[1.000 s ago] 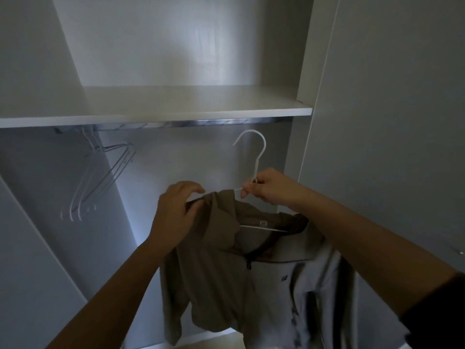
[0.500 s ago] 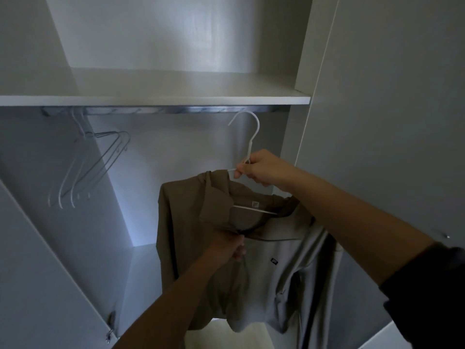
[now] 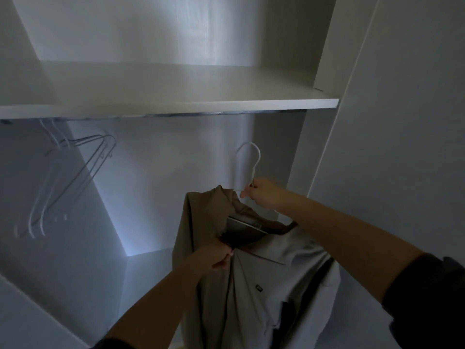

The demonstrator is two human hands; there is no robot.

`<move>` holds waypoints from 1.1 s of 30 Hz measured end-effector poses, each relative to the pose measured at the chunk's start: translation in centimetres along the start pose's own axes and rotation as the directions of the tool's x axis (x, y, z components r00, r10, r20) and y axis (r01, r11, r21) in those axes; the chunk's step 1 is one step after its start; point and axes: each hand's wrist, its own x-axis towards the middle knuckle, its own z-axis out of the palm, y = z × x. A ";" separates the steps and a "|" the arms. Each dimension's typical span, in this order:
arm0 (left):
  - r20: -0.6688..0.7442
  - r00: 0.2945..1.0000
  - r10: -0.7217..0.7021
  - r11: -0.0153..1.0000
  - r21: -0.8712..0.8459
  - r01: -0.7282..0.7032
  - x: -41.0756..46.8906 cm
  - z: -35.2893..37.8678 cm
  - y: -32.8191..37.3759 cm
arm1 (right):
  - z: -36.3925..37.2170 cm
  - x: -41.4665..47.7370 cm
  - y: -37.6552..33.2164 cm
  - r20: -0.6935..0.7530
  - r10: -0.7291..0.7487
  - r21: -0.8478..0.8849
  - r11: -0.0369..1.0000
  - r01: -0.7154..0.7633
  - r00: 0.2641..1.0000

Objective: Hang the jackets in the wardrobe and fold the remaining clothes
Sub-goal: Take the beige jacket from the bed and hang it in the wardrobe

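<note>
Aloft, right hand grips hanger — jacket (draped).

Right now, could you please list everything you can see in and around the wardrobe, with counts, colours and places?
jacket: one, tan and grey, draped on the held hanger, right of centre
held hanger: one, white, hook raised below the rail, not yet on it
empty hangers: about three, pale wire, hanging from the rail at the left
rail: one, silver metal, just under the shelf's front edge
shelf: one, white, across the top of the wardrobe
wardrobe side panel: one, white, at the right
dark sleeve: one, on the right forearm, lower right
left hand: fingers pinch the jacket front below the collar
right hand: fingers grip the held hanger at its neck
</note>
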 end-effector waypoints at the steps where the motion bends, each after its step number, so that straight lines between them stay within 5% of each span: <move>1: -0.001 1.000 0.011 1.000 0.006 -0.011 1.4 -0.7 0.3 | 0.1 1.6 0.2 -0.003 0.024 0.003 1.000 -0.024 1.000; 13: -0.113 0.983 0.147 0.989 -0.011 -0.149 16.0 -7.0 3.5 | 0.0 17.3 1.9 -0.271 -0.102 0.133 0.981 0.142 0.957; 23: -0.213 0.955 0.207 0.977 -0.010 -0.214 21.6 -11.0 7.9 | -1.3 23.6 1.2 -0.529 -0.299 -0.099 0.951 0.292 0.794; 33: -0.238 0.942 0.236 0.969 -0.014 -0.246 22.9 -12.2 10.6 | -3.3 27.9 -0.5 -0.556 -0.219 -0.007 0.966 0.259 0.802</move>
